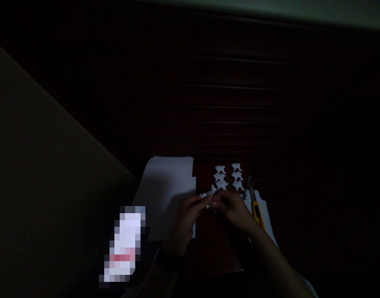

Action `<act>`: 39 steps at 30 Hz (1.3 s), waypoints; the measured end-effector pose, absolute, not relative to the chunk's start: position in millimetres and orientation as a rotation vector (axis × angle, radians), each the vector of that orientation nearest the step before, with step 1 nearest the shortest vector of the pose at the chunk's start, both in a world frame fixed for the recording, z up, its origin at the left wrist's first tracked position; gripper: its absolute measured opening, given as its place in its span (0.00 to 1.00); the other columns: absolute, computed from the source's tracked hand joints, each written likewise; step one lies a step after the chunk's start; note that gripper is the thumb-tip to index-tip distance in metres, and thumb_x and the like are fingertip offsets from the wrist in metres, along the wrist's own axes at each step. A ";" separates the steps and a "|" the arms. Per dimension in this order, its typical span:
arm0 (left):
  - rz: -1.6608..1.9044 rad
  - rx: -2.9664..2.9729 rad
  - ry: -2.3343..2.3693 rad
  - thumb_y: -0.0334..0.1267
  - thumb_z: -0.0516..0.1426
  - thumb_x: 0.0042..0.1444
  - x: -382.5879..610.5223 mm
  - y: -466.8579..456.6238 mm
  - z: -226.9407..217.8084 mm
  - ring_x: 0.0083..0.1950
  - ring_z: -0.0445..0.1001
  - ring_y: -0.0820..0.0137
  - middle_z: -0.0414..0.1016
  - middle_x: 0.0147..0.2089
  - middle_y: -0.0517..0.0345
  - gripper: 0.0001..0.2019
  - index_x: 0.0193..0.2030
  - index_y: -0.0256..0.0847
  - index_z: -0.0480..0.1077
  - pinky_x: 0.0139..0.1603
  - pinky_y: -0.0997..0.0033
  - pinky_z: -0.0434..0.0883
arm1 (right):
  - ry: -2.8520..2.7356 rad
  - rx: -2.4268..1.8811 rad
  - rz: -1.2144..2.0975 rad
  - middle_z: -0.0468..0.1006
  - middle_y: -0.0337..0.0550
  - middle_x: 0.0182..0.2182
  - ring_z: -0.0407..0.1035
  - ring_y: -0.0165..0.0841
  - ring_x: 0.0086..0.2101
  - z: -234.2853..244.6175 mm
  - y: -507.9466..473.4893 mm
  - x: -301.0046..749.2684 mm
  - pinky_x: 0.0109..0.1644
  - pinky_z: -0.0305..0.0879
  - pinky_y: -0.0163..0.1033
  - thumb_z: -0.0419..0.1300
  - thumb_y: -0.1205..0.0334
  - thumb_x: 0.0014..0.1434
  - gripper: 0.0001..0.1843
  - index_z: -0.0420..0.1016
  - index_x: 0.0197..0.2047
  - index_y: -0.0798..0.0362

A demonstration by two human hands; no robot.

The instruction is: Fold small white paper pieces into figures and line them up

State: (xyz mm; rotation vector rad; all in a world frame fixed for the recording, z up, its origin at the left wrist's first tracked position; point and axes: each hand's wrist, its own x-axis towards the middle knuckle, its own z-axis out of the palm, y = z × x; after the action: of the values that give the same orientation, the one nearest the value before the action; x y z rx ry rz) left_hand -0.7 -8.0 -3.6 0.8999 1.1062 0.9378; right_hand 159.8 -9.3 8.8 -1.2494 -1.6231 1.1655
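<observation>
My left hand (190,210) and my right hand (232,206) meet above the dark table, fingertips pinched together. Between them is a small white folded paper piece (208,206), mostly covered by the fingers. My left thumb and fingers grip it from the left, and the right fingertips press on it from the other side. Just beyond the hands lie small folded paper figures in two columns, a left column (220,177) and a right column (237,175). Their pointed shapes look alike. The nearest ones are partly hidden behind my hands.
White paper sheets (168,178) lie stacked to the left. On the right, a yellow utility knife (258,214) rests on more white paper (269,223). A bright pixelated patch (126,236) is at lower left. A slatted dark surface (214,91) rises behind; the scene is dim.
</observation>
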 end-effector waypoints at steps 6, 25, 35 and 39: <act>0.966 0.823 1.115 0.49 0.60 0.48 -0.1 -9.0 -2.4 0.32 0.70 0.71 0.73 0.30 0.56 0.14 0.32 0.39 0.76 0.31 0.75 0.64 | -1.489 -1.175 1.275 0.74 0.39 0.27 0.69 0.29 0.27 8.5 -8.8 156.0 0.32 0.65 0.35 0.57 0.54 0.58 0.11 0.71 0.35 0.53; 1.040 0.730 1.066 0.49 0.61 0.46 7.9 -12.4 -4.2 0.34 0.71 0.70 0.74 0.32 0.55 0.15 0.34 0.39 0.76 0.33 0.73 0.64 | -1.582 -1.327 1.183 0.73 0.36 0.24 0.64 0.25 0.14 12.7 -19.4 148.3 0.17 0.57 0.29 0.44 0.51 0.64 0.15 0.63 0.38 0.52; 1.061 0.648 1.022 0.47 0.62 0.46 6.8 -11.9 -6.9 0.36 0.71 0.69 0.75 0.35 0.54 0.15 0.38 0.40 0.76 0.35 0.72 0.65 | -1.707 -1.349 0.976 0.72 0.37 0.27 0.68 0.28 0.22 12.5 -19.0 146.0 0.27 0.61 0.32 0.45 0.58 0.65 0.08 0.62 0.40 0.50; 1.059 0.666 1.115 0.49 0.62 0.45 7.4 -12.7 -6.0 0.35 0.72 0.69 0.75 0.34 0.54 0.17 0.37 0.40 0.76 0.33 0.73 0.64 | -1.751 -1.366 0.902 0.72 0.39 0.30 0.68 0.30 0.26 11.1 -18.9 146.9 0.29 0.61 0.34 0.46 0.60 0.64 0.07 0.62 0.40 0.50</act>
State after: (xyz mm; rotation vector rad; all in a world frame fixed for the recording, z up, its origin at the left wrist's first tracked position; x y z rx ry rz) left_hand 7.4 -12.7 -6.0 0.6664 1.1151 1.0590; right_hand 146.9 -18.9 11.1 -1.3665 -1.7510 0.9022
